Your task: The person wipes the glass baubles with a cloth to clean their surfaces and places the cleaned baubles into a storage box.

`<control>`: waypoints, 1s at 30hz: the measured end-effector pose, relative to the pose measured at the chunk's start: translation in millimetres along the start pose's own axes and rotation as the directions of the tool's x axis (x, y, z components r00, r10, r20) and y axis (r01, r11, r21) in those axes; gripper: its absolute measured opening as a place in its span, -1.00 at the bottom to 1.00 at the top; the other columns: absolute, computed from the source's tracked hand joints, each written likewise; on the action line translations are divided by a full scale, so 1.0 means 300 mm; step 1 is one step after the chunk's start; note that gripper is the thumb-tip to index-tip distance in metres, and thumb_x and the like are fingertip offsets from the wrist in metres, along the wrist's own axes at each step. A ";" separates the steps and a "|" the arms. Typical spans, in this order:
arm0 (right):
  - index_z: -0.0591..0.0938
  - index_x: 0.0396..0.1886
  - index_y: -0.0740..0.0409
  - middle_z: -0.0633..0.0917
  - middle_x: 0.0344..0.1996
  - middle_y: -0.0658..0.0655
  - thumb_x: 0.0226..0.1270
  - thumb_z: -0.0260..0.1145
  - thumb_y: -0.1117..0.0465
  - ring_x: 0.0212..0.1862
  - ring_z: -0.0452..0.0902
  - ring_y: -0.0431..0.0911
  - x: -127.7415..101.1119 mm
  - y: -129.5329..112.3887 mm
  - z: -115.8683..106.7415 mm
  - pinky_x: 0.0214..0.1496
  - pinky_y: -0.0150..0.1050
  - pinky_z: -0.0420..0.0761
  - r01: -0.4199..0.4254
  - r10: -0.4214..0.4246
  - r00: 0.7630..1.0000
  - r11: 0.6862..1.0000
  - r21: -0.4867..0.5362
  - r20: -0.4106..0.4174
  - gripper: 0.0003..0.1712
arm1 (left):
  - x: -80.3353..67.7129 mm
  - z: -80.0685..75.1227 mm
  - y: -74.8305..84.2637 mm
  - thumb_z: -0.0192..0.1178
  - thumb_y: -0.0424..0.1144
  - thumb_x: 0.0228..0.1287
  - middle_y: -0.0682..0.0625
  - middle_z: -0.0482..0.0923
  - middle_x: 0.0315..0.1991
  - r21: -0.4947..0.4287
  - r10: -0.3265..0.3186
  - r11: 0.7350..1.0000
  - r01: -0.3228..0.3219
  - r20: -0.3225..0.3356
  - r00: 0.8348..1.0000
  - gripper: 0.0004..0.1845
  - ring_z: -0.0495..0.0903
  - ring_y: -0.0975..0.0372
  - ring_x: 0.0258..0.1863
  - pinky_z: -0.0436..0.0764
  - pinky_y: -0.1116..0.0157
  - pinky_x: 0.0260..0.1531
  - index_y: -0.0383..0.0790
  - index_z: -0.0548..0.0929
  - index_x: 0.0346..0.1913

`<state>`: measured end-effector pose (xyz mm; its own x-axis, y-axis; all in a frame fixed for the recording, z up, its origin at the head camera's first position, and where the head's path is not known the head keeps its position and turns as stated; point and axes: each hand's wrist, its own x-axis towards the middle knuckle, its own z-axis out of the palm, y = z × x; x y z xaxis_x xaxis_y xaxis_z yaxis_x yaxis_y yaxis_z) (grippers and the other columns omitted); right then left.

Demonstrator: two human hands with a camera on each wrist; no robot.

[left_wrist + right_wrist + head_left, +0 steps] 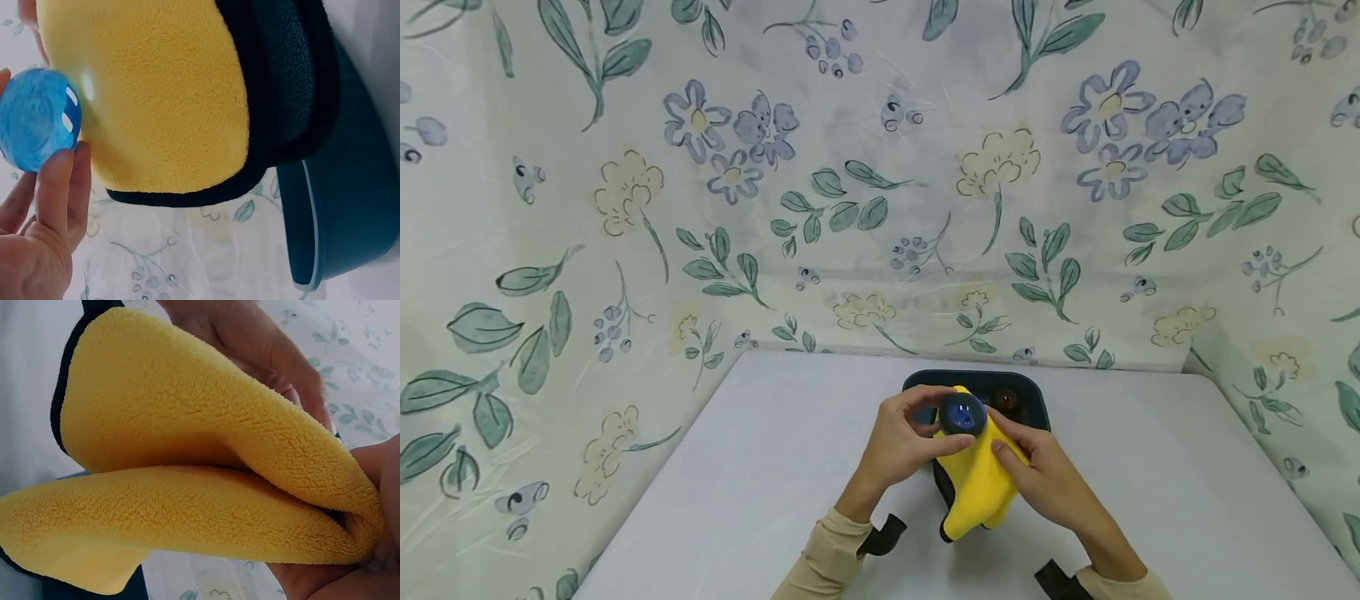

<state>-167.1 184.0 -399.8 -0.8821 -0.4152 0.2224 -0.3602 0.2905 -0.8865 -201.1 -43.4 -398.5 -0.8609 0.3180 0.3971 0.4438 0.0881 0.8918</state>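
The blue ball (962, 414), a clear glassy sphere, sits at the centre of the table (760, 467), held up just in front of a dark tray (1033, 398) that lies at 12 o'clock from it. The left hand (901, 440) has its grip closed around the ball from 9 o'clock, thumb and fingertips curled on its sides; the left wrist view shows fingers (62, 181) pressed against its lower edge. The right hand (1045, 475), at 4 o'clock from the ball, pinches a yellow cloth (981, 487) with a black backing, folded over on itself and bunched tightly in its grip, its upper edge touching the ball. Another dark round thing (1006, 401) rests in the tray, too small to name.

The step in hand looks like wiping the ball with the cloth. The next move would call for turning the ball in the left fingers while the cloth rubs across it, keeping a firm hold so the smooth ball does not slip.
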 end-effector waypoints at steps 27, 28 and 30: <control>0.39 0.50 0.30 0.65 0.26 0.37 0.60 0.14 0.28 -0.22 0.64 -0.24 -0.022 -0.086 0.046 -0.05 -0.44 0.74 -0.066 0.058 0.986 0.997 -0.047 -0.154 -0.45 | 0.013 -0.031 -0.011 0.56 -0.03 0.14 -0.07 0.67 0.22 0.101 -0.115 0.987 0.124 -0.087 0.990 -0.37 0.67 0.08 0.19 0.69 0.11 0.26 -0.13 0.66 0.27; 0.39 0.50 0.31 0.64 0.28 0.37 0.60 0.14 0.29 -0.21 0.65 -0.23 -0.023 -0.087 0.049 -0.05 -0.43 0.75 -0.059 0.050 0.986 0.997 -0.052 -0.160 -0.45 | 0.013 -0.033 -0.010 0.56 -0.05 0.14 -0.07 0.68 0.22 0.099 -0.121 0.987 0.129 -0.082 0.989 -0.38 0.67 0.08 0.19 0.69 0.13 0.25 -0.13 0.67 0.26; 0.40 0.49 0.31 0.63 0.30 0.37 0.59 0.15 0.31 -0.19 0.66 -0.22 -0.024 -0.088 0.053 -0.04 -0.40 0.77 -0.040 0.028 0.985 0.997 -0.066 -0.170 -0.46 | 0.014 -0.035 -0.008 0.56 -0.10 0.14 -0.07 0.68 0.21 0.096 -0.132 0.986 0.138 -0.070 0.989 -0.41 0.68 0.09 0.16 0.69 0.15 0.24 -0.14 0.68 0.25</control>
<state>-146.5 165.5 -384.5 -0.9307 -0.2540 0.2631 -0.3439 0.3629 -0.8661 -208.3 -52.3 -396.6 -0.9273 0.2368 0.2900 0.3421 0.2212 0.9133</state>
